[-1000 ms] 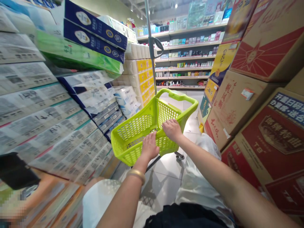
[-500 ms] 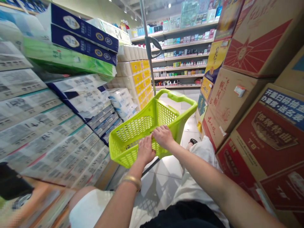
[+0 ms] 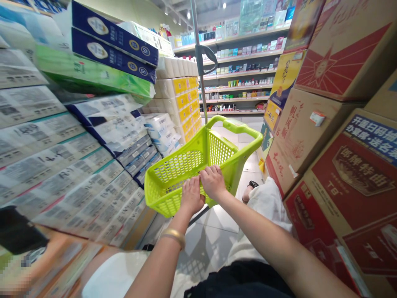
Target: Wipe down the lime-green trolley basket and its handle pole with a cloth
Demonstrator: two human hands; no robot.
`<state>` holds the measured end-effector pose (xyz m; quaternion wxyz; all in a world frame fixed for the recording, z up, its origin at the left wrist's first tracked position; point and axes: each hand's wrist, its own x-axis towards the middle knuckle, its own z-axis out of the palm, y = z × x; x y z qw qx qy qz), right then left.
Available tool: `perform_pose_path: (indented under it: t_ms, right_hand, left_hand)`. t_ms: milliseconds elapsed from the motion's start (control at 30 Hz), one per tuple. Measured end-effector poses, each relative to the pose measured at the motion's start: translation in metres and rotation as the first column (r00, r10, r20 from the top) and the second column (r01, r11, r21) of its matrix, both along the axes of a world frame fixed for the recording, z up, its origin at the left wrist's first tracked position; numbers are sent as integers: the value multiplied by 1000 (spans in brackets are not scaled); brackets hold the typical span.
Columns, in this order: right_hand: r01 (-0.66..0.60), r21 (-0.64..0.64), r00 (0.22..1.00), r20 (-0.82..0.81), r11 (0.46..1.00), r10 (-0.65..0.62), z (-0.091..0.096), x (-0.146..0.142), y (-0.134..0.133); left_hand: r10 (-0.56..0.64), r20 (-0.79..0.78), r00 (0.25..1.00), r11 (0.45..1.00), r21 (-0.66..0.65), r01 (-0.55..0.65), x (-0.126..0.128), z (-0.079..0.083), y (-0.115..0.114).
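Note:
A lime-green plastic shopping basket (image 3: 182, 165) on wheels stands in the aisle before me, with nothing inside that I can see. My left hand (image 3: 191, 195), a gold bangle on its wrist, curls over the basket's near rim. Right beside it, my right hand (image 3: 212, 182) grips the same rim, fingers folded over the edge. The basket's green handle (image 3: 237, 127) arches across its far end.
Stacked packs of tissue and toilet paper (image 3: 77, 140) line the left. Red and brown cardboard boxes (image 3: 335, 136) are piled on the right. A metal pole (image 3: 198, 62) rises behind the basket. Shelves of small goods (image 3: 242, 78) close off the aisle's far end. The floor is pale tile (image 3: 211, 244).
My hands have stayed on the basket's rim and drawn closer together. The view has shifted slightly, and the basket sits a little nearer and lower left than a second ago.

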<state>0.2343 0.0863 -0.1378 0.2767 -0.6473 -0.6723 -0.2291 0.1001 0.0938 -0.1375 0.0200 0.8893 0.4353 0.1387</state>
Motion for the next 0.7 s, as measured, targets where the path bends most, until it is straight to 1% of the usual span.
perform_pose_path:
  t_ms: [67,133,233,300,367,433,500,567,633,700]
  right_hand:
    - [-40,-5,999,16,999,40,-2,-1,0]
    - [-40,-6,998,44,999,40,3,14,-3]
    - [31,18,998,61,999,-32,17,45,-8]
    - [69,36,996,51,997,-71,24,57,-10]
    - [112,42,993,17,993,-113,25,55,-11]
    - [125,28,992,-12,992,-125,20,41,-10]
    - [79,8,997,-4,997,-79,12,24,-9]
    - [7,-5,999,33,1000,-7,6,13,-8]
    - [-40,-11,996,73,999,41,5,13,-9]
    - [-42,-9,994,105,999,43,10,26,-10]
  left_hand:
    - [-10,11,1000,1000,5,10,-4,-1,0]
    - [-18,29,999,1000,19,17,-6,-1,1]
    - [-10,47,999,999,35,9,-6,-2,0]
    - [-7,51,999,999,43,4,-3,-3,-1]
    - [-3,58,998,999,44,0,0,-3,-3]
    - [2,66,998,999,38,-4,1,-3,-5]
    - [5,73,997,999,31,-7,1,-4,-6]
    - [3,80,997,1000,29,-5,-2,-4,-7]
    - [-5,86,996,999,33,3,-5,-5,-7]
    - [-15,87,996,999,39,12,-8,-7,-6]
